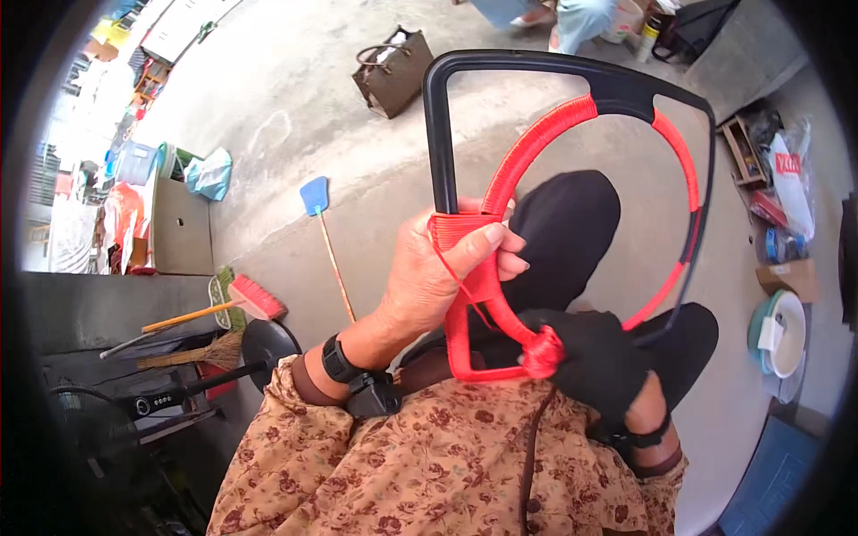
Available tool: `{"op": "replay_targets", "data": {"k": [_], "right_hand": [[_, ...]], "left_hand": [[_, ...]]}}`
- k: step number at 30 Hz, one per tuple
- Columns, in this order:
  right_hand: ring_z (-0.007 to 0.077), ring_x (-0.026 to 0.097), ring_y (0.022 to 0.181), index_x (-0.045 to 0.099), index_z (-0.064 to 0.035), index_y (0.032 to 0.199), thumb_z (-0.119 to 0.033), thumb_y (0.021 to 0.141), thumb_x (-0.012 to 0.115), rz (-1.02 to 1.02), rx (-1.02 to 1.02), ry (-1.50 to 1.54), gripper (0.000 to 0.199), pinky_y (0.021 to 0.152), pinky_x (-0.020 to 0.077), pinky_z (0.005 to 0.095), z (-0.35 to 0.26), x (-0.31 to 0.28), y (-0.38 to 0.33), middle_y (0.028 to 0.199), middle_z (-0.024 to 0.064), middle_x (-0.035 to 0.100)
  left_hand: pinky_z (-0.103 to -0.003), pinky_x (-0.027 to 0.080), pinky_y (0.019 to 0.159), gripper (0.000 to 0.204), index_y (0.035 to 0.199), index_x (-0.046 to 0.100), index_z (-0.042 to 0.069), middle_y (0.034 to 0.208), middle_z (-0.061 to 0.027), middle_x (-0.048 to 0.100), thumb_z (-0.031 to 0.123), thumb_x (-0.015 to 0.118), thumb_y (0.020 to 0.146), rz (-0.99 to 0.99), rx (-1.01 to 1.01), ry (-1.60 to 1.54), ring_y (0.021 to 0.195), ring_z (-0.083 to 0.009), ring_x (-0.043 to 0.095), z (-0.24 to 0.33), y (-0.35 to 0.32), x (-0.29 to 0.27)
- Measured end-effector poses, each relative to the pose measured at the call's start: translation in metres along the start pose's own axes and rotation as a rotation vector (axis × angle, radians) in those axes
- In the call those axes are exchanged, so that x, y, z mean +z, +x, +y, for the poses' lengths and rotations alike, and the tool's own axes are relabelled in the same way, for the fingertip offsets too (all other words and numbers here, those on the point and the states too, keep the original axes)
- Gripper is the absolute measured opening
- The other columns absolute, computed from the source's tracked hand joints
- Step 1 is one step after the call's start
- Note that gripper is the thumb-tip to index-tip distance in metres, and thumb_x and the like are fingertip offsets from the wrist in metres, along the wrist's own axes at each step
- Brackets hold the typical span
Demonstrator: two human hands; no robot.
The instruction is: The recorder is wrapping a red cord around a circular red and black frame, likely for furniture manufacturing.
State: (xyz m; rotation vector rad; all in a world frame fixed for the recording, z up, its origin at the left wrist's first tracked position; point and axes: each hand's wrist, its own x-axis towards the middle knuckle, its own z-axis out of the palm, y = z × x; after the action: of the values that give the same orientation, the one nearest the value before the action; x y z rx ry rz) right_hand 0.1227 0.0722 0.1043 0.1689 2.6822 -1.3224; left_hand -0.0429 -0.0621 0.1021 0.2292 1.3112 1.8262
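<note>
A black rounded frame (563, 61) with a ring inside it is held up in front of me. Red cord (536, 143) is wound tightly round much of the ring and the frame's lower left corner; dark stretches show at the top and right. My bare left hand (433, 259) is closed round the wrapped left side, thumb pressed on the windings. A loose strand (454, 277) runs down from there. My right hand (599, 357), in a black glove, is closed at a bunched wad of red cord (542, 353) by the lower bar; its fingertips are partly hidden.
My knees (572, 214) lie beneath the frame. A blue fly swatter (315, 195), a red-bristled broom (256, 297) and a black fan (89, 424) are to the left. Ahead stand a dark handbag (391, 76) and another person's legs (581, 22). Basins (786, 335) sit at right.
</note>
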Motion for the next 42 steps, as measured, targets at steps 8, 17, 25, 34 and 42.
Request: {"op": "replay_targets", "data": {"k": [8, 17, 25, 34, 42], "right_hand": [[0.0347, 0.063, 0.072, 0.06, -0.011, 0.099, -0.013, 0.074, 0.066, 0.073, -0.042, 0.128, 0.026, 0.062, 0.0491, 0.0428, 0.022, 0.034, 0.002, 0.077, 0.0137, 0.064], [0.0351, 0.063, 0.074, 0.061, -0.0109, 0.099, -0.013, 0.072, 0.067, 0.089, -0.024, 0.204, 0.027, 0.063, 0.0494, 0.0422, 0.029, 0.048, -0.002, 0.078, 0.0143, 0.064], [0.0361, 0.062, 0.075, 0.062, -0.0098, 0.097, -0.015, 0.075, 0.068, 0.09, 0.046, 0.185, 0.024, 0.063, 0.0494, 0.041, 0.026, 0.046, 0.001, 0.078, 0.0149, 0.064], [0.0232, 0.064, 0.08, 0.06, -0.0069, 0.114, -0.015, 0.08, 0.069, 0.126, 0.092, 0.501, 0.036, 0.074, 0.0496, 0.034, 0.041, 0.048, -0.027, 0.092, 0.0105, 0.066], [0.0173, 0.062, 0.078, 0.056, -0.0013, 0.114, -0.017, 0.089, 0.059, 0.964, 0.041, 1.255, 0.029, 0.071, 0.0509, 0.0298, 0.058, 0.032, -0.098, 0.089, 0.0085, 0.065]], "left_hand": [[-0.03, 0.057, 0.06, 0.022, 0.102, 0.057, -0.003, 0.082, -0.0148, 0.067, 0.015, 0.062, 0.09, -0.027, 0.067, 0.183, 0.069, -0.021, 0.068, -0.006, 0.008, -0.001], [-0.029, 0.056, 0.058, 0.024, 0.099, 0.058, -0.003, 0.078, -0.0137, 0.066, 0.018, 0.062, 0.09, 0.01, 0.051, 0.258, 0.067, -0.0203, 0.068, -0.012, 0.01, -0.005], [-0.032, 0.056, 0.072, 0.042, 0.115, 0.051, -0.005, 0.091, -0.0159, 0.066, 0.017, 0.067, 0.083, -0.214, -0.047, 0.179, 0.077, -0.0209, 0.068, -0.006, 0.02, -0.011], [-0.033, 0.051, 0.062, 0.043, 0.107, 0.05, -0.003, 0.078, -0.0108, 0.062, 0.031, 0.063, 0.085, -0.904, -0.282, -0.528, 0.064, -0.0228, 0.061, -0.032, 0.037, 0.005], [-0.029, 0.042, 0.042, 0.033, 0.076, 0.049, 0.004, 0.058, -0.0105, 0.058, 0.029, 0.071, 0.08, -1.136, -0.411, -0.565, 0.048, -0.0194, 0.057, -0.033, 0.007, 0.033]]}}
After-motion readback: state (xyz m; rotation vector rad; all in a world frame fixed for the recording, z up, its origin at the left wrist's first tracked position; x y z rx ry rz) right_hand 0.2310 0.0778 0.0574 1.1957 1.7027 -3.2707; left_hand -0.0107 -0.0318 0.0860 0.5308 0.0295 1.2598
